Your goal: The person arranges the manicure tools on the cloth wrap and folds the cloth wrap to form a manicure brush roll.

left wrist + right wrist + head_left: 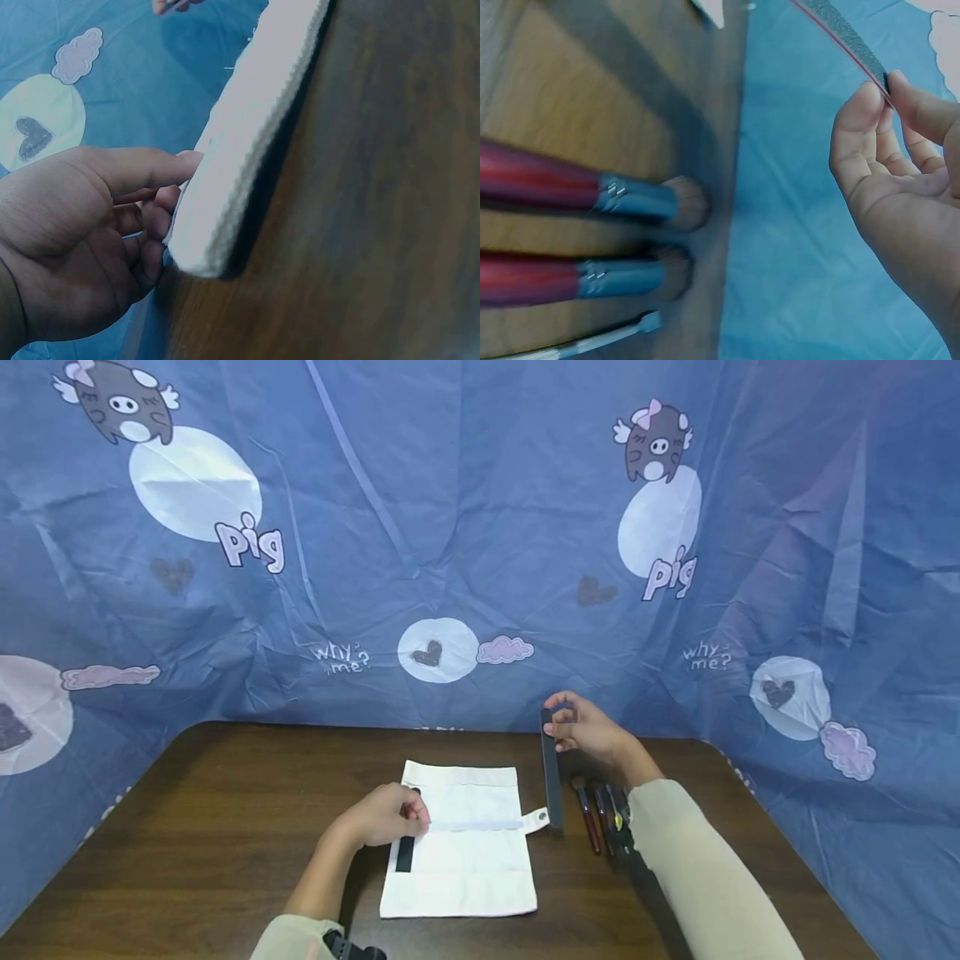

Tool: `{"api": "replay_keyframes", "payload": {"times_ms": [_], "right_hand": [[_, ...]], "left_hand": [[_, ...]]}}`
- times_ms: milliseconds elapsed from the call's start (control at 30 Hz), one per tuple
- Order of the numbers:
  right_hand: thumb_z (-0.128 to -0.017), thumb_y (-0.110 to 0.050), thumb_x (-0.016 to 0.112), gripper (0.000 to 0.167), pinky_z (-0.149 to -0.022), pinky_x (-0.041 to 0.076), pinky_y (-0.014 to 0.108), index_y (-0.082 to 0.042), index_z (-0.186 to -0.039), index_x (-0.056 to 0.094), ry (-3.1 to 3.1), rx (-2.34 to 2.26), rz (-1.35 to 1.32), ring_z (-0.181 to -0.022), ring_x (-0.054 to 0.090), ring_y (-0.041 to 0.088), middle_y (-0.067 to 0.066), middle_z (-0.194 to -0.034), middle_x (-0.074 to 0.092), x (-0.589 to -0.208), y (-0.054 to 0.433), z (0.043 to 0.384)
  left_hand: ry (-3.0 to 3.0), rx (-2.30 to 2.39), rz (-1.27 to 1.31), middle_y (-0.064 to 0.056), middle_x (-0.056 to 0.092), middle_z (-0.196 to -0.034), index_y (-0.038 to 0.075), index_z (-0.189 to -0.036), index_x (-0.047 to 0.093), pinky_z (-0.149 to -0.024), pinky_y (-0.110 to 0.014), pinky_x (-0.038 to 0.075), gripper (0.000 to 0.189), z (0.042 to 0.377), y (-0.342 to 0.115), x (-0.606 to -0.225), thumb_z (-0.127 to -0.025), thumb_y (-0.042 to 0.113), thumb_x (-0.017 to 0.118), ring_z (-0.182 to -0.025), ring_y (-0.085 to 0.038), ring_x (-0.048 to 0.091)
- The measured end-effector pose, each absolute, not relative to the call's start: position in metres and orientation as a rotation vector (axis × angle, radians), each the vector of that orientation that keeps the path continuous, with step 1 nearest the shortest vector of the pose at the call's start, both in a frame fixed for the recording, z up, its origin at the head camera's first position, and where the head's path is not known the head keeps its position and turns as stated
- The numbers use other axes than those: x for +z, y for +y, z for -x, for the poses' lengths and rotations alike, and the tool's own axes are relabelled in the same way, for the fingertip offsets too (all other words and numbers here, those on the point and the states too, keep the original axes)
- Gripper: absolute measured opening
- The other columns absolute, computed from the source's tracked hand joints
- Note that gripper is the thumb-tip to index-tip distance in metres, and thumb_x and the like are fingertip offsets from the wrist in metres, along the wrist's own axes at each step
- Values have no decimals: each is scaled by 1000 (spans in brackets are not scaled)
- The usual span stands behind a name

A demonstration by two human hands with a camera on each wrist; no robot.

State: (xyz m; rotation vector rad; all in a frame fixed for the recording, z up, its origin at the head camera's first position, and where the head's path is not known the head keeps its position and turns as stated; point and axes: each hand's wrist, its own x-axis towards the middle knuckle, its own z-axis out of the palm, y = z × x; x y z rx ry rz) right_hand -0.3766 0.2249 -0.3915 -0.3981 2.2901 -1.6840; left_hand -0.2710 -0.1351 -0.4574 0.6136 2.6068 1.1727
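A white cloth roll-up pouch lies spread on the table, with a snap tab at its right side. My left hand pinches the cloth near the pouch's middle band; in the left wrist view its thumb lies over the white cloth, other fingers curled beside it. A flat black strip lies along the pouch's left side, partly hidden by that hand. My right hand pinches the top end of a dark nail file, held raised beside the pouch. Its gritty face and red edge show in the right wrist view.
Several makeup brushes with dark red handles lie right of the pouch, partly under the right forearm. A thin tool lies beside them. The wooden table ends at a blue patterned cloth behind.
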Motion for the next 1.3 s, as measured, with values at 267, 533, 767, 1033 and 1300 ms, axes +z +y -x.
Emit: {"api": "replay_keyframes", "payload": {"times_ms": [267, 533, 767, 1033, 1300], "right_hand": [[-99, 2, 63, 39, -76, 59, 39, -3, -133, 45, 2315, -1730, 449, -81, 62, 17, 7, -95, 54, -378, 208, 377], [-98, 5, 62, 40, -74, 59, 38, -1, -133, 45, 2301, -1791, 495, -77, 61, 16, 7, -93, 54, -374, 180, 370], [-97, 3, 64, 39, -73, 59, 36, -3, -133, 50, 2322, -1810, 523, -80, 63, 17, 8, -97, 55, -373, 150, 366], [-96, 6, 64, 37, -73, 60, 37, -3, -132, 55, 2316, -1870, 534, -80, 65, 16, 9, -97, 57, -378, 119, 364], [-97, 8, 63, 37, -71, 60, 37, -3, -132, 55, 2364, -1933, 509, -79, 66, 16, 11, -97, 58, -390, 95, 366]], "left_hand": [[2589, 1181, -623, 1, 60, -74, 6, -84, 71, -67, -34, 45, 9, 271, -136, -457, -88, -1, 73, -73, -16, 53], [2579, 1178, -657, 1, 59, -74, 3, -86, 71, -67, -33, 45, 5, 272, -135, -458, -89, 1, 75, -72, -16, 53], [2577, 1179, -638, 1, 59, -74, 2, -86, 71, -67, -34, 45, 4, 270, -134, -456, -88, 0, 75, -73, -16, 53], [2581, 1170, -627, 0, 60, -74, 3, -86, 71, -67, -34, 45, 5, 271, -135, -455, -88, 0, 73, -73, -16, 53], [2587, 1183, -616, 0, 59, -73, 6, -84, 71, -66, -33, 44, 8, 272, -135, -456, -87, -1, 74, -72, -16, 52]]}}
